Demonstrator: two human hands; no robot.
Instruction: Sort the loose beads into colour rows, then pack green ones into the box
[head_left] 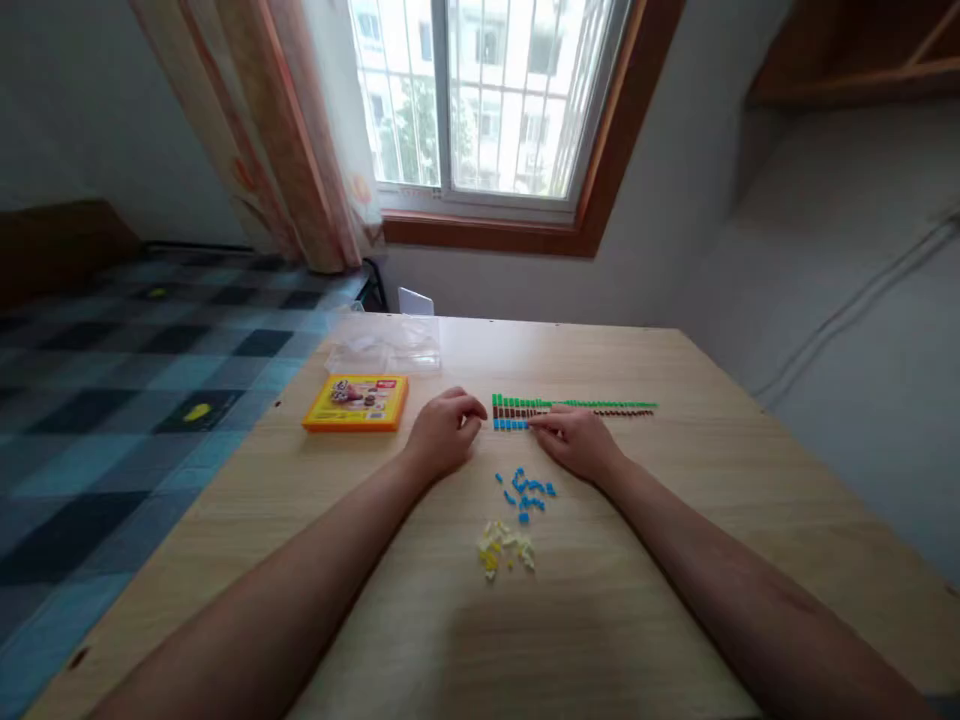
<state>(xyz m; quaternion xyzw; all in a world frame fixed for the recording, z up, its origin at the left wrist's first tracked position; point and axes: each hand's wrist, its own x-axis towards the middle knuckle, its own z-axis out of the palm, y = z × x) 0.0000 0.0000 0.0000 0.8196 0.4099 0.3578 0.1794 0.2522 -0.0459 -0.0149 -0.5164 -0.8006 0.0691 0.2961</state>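
Near the left ends of three rows of small toy bricks, my left hand [448,432] rests on the wooden table with its fingers curled in; nothing shows in it. My right hand [574,440] has its fingertips pressed together at the right end of the short blue brick row [510,425], on a small blue brick mostly hidden by the fingers. Behind it run a longer brown brick row [517,412] and a green brick row [525,402]. Loose blue bricks [523,490] lie scattered between my forearms, with a pile of pale and bright yellow bricks [506,548] closer to me.
A yellow-orange box [357,404] with a printed lid lies left of my left hand. Clear plastic packaging [384,343] stands behind it by the table's far left corner. A bed with a checked cover [150,400] adjoins the left side; a window [487,100] is ahead.
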